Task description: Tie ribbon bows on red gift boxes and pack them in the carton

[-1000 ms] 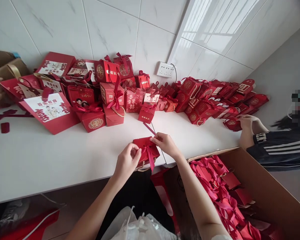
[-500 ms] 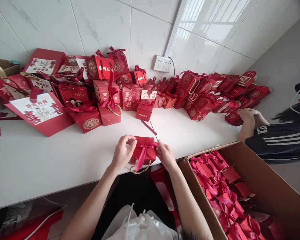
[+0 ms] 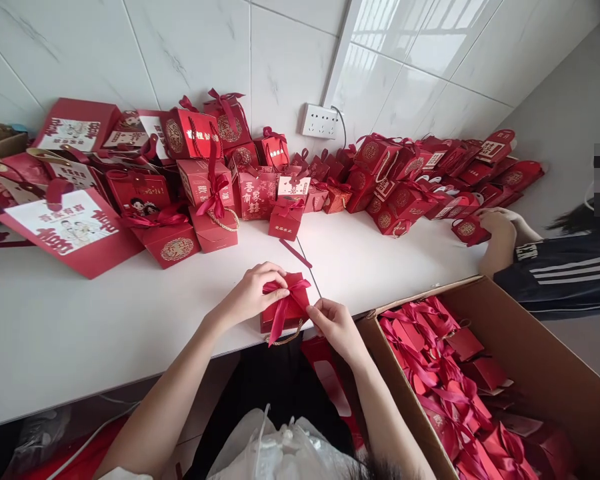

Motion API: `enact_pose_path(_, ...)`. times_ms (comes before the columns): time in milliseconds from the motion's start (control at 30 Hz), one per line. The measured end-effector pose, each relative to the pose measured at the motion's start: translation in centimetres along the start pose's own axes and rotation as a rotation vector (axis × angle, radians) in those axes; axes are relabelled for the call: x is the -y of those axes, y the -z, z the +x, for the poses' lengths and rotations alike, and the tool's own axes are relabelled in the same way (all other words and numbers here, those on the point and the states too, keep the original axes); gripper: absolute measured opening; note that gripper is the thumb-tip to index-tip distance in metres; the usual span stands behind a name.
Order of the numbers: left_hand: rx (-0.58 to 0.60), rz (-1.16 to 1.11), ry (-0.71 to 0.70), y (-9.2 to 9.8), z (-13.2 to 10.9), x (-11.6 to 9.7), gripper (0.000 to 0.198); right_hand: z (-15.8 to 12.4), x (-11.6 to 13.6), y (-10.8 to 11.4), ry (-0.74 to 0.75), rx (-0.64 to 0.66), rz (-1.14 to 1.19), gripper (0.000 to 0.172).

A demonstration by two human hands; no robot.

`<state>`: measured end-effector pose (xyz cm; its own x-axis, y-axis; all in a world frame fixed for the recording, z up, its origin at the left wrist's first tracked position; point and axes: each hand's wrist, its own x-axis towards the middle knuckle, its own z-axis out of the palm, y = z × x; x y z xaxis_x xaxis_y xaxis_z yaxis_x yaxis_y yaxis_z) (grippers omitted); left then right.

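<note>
Plastic of a white bag (image 3: 280, 453) bunches at the bottom of my view, in the person's lap. Just above it both forearms reach to the near edge of the white tabletop (image 3: 80, 320), where a small red gift box (image 3: 293, 313) sits, its rope handle (image 3: 283, 341) drooping over the edge.

The left hand (image 3: 253, 293) has shifted since half a second ago. It was beside the box's left face, and now it lies over the top, fingers closed on a loop of the dark red ribbon (image 3: 280, 319). The right hand (image 3: 336, 323) has dropped from the box's right side to its near right corner, fingers pinched on the ribbon's end. I judge the bow is being drawn tight, since the tail hanging down the front now looks longer.

To the right, below the tabletop, an open cardboard carton (image 3: 540, 353) holds a heap of flat red boxes (image 3: 445, 380) with ribbons. Past the gift box a loose ribbon strip (image 3: 295, 253) lies on the tabletop.

Farther back, finished red boxes (image 3: 215, 200) and a large red gift bag (image 3: 70, 230) crowd against the tiled wall, under a white wall socket (image 3: 319, 121). At far right another person's hand (image 3: 497, 220) rests on a box (image 3: 465, 230) in the pile, with a striped sleeve (image 3: 565, 267) behind it.
</note>
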<state>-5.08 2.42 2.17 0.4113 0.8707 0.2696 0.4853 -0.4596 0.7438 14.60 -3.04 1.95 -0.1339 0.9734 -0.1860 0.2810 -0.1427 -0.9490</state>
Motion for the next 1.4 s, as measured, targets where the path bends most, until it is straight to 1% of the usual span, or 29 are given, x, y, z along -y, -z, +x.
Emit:
enact_pose_path(100,0.032,-0.029,0.038,0.2,0.1,0.0,0.021,-1.4,0.6,-1.1,-0.047,0.028,-0.087,0.033)
enact_pose_path(200,0.051,-0.069,0.095,0.2,0.0,-0.1,0.022,-2.0,0.8,-1.7,-0.020,0.095,-0.252,0.030)
enact_pose_path(300,0.057,-0.116,0.129,0.0,-0.2,-0.2,0.021,-2.1,1.0,-0.7,0.015,0.163,-0.420,0.031)
enact_pose_path(367,0.057,-0.135,0.129,-0.1,-0.3,-0.1,0.021,-1.7,1.2,0.7,-0.005,0.199,-0.425,0.035)
enact_pose_path(400,0.057,-0.140,0.126,-0.1,-0.3,-0.1,0.021,-1.4,1.4,1.5,-0.013,0.173,-0.406,0.037)
enact_pose_path(433,0.056,-0.143,0.124,-0.2,-0.3,-0.1,0.021,-0.9,1.5,2.1,-0.007,0.116,-0.391,0.040)
enact_pose_path(500,0.058,-0.143,0.118,-0.2,-0.1,0.0,0.020,0.6,1.6,2.7,0.054,-0.046,-0.376,0.046)
enact_pose_path(533,0.062,-0.144,0.116,-0.2,-0.1,0.1,0.020,1.4,1.5,2.6,0.105,-0.103,-0.372,0.047)
enact_pose_path(567,0.065,-0.147,0.110,-0.3,0.0,0.1,0.020,2.1,1.4,2.3,0.156,-0.124,-0.369,0.046)
enact_pose_path(633,0.028,-0.147,0.088,-0.4,-0.1,0.2,0.018,3.3,1.0,1.3,0.212,-0.096,-0.335,0.044)
enact_pose_path(667,-0.028,-0.137,0.086,-0.5,-0.3,0.2,0.019,3.6,0.8,0.7,0.223,-0.081,-0.301,0.042)
enact_pose_path(733,-0.229,-0.090,0.142,-0.9,-0.9,0.1,0.024,3.7,0.2,-0.4,0.233,-0.081,-0.220,0.040)
enact_pose_path(767,-0.336,-0.062,0.205,-1.2,-1.4,0.0,0.024,3.5,0.0,-0.7,0.235,-0.094,-0.180,0.040)
enact_pose_path(800,-0.416,-0.039,0.284,-1.4,-1.8,-0.2,0.024,3.3,-0.2,-0.9,0.236,-0.104,-0.147,0.040)
enact_pose_path(833,-0.454,-0.029,0.363,-1.7,-2.3,-0.4,0.025,3.1,-0.4,-1.0,0.235,-0.107,-0.123,0.040)
enact_pose_path(867,-0.455,-0.037,0.429,-1.9,-2.7,-0.7,0.028,3.0,-0.5,-1.0,0.231,-0.105,-0.106,0.041)
enact_pose_path(933,-0.382,-0.094,0.504,-2.1,-3.3,-1.2,0.032,3.1,-0.5,-0.8,0.218,-0.117,-0.088,0.044)
enact_pose_path(1000,-0.323,-0.170,0.519,-2.1,-3.6,-1.5,0.033,3.7,-0.2,-0.7,0.216,-0.159,-0.097,0.045)
enact_pose_path(1067,-0.302,-0.234,0.497,-2.1,-3.7,-1.4,0.032,4.3,0.1,-0.7,0.237,-0.181,-0.126,0.042)
enact_pose_path(1133,-0.316,-0.261,0.457,-2.1,-3.6,-1.2,0.031,4.6,0.5,-0.9,0.262,-0.167,-0.154,0.038)
enact_pose_path(1200,-0.345,-0.254,0.428,-2.3,-3.5,-0.9,0.032,4.2,0.7,-1.4,0.264,-0.188,-0.162,0.036)
enact_pose_path(1333,-0.428,-0.231,0.418,-2.9,-3.4,-0.8,0.033,2.1,0.4,-2.6,0.207,-0.299,-0.089,0.034)
enact_pose_path(1400,-0.453,-0.245,0.429,-3.0,-3.3,-0.9,0.032,1.1,0.2,-3.0,0.196,-0.325,-0.021,0.032)
